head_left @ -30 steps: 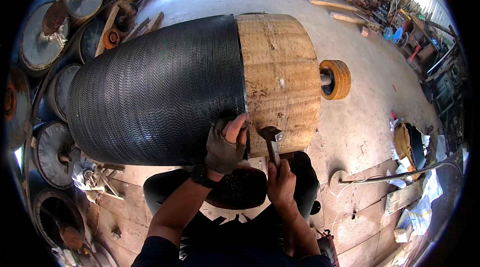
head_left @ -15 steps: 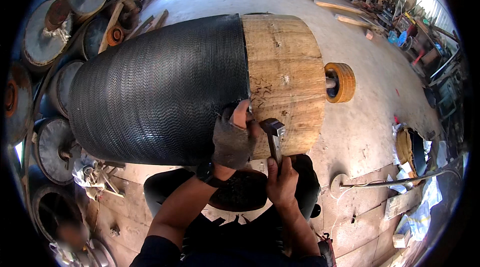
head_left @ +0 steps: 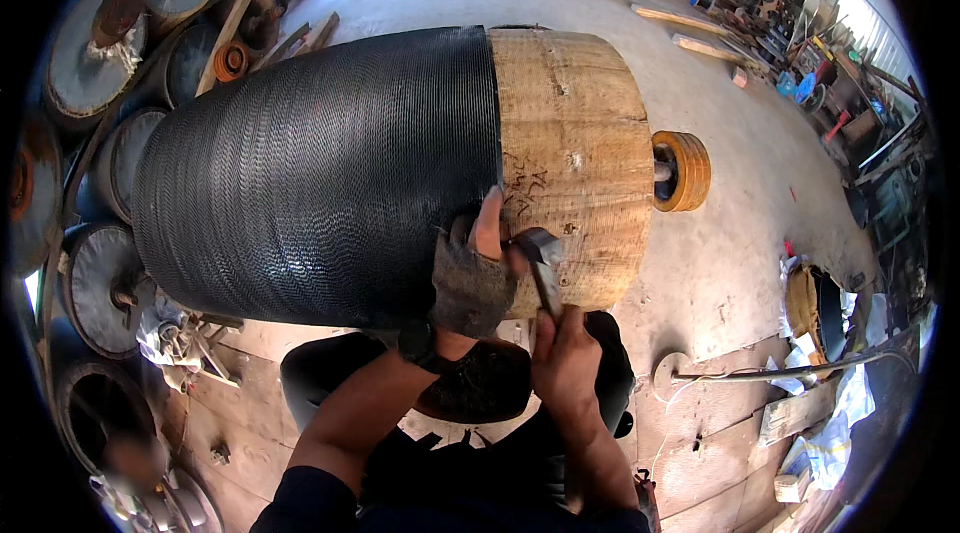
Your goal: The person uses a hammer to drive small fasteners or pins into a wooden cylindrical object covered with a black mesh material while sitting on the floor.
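A large wooden roller (head_left: 575, 133) lies crosswise before me, its left part covered by a black, finely ridged layer (head_left: 320, 173). My left hand (head_left: 470, 278), in a grey glove with bare fingertips, rests at the right edge of that layer. One finger points up along the edge; the others curl around something I cannot make out. In my right hand (head_left: 568, 363) is a hammer (head_left: 545, 278), gripped by its handle. The hammer's head, slightly blurred, is right beside my left fingertips, over the bare wood. What lies beneath that hand is hidden.
A yellow wheel (head_left: 682, 171) sits on the shaft at the roller's right end. Metal drums (head_left: 105, 288) are stacked along the left side. A round dark seat (head_left: 478, 383) stands between my legs. To the right are a metal rod (head_left: 790, 369), planks (head_left: 800, 413) and plastic sheeting (head_left: 835, 443).
The hammer head has shifted slightly left and up, closer to my left fingertips, and tilted. My left hand stays at the edge of the black layer. The view has shifted slightly.
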Demonstrator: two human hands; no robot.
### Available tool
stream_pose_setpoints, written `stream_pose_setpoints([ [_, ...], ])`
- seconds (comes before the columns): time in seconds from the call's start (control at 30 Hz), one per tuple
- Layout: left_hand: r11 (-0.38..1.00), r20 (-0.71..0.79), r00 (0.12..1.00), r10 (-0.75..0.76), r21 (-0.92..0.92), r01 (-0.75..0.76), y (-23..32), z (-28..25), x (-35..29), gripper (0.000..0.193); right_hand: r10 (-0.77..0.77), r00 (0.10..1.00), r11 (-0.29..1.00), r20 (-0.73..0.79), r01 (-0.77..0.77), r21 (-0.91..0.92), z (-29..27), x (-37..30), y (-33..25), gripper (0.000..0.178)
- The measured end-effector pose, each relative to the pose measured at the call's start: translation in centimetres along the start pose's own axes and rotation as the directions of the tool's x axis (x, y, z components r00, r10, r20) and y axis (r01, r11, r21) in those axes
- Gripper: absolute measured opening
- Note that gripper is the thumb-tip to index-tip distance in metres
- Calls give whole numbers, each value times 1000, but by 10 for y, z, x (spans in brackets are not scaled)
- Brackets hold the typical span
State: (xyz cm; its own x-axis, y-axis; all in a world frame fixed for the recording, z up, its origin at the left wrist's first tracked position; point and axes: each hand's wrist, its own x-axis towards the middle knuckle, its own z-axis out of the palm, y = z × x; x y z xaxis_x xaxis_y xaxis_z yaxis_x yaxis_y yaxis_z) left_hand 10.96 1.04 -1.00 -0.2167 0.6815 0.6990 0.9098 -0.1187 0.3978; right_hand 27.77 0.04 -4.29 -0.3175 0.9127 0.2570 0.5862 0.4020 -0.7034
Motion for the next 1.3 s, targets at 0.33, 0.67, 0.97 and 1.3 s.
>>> stream_pose_setpoints([
  [0.33, 996, 216, 976, -15, -82, 33, -6, -48, -135, 49, -175, 955, 972, -239, 206, 113, 0, -14, 4, 27],
  [0.67, 996, 638, 765, 82, -64, -54, -4, -17, -178, 25, -145, 967, 986, -211, 158, 46, 20, -6, 10, 20],
  [0.97, 959, 670, 728, 144, 87, -269, 6, -7, -171, 20, -262, 914, 962, -310, 272, -9, 22, -8, 10, 21],
  [1.3, 889, 415, 906, 84, -442, 120, -6, 1, -187, 20, -192, 927, 971, -323, 228, 76, 28, -10, 25, 34],
])
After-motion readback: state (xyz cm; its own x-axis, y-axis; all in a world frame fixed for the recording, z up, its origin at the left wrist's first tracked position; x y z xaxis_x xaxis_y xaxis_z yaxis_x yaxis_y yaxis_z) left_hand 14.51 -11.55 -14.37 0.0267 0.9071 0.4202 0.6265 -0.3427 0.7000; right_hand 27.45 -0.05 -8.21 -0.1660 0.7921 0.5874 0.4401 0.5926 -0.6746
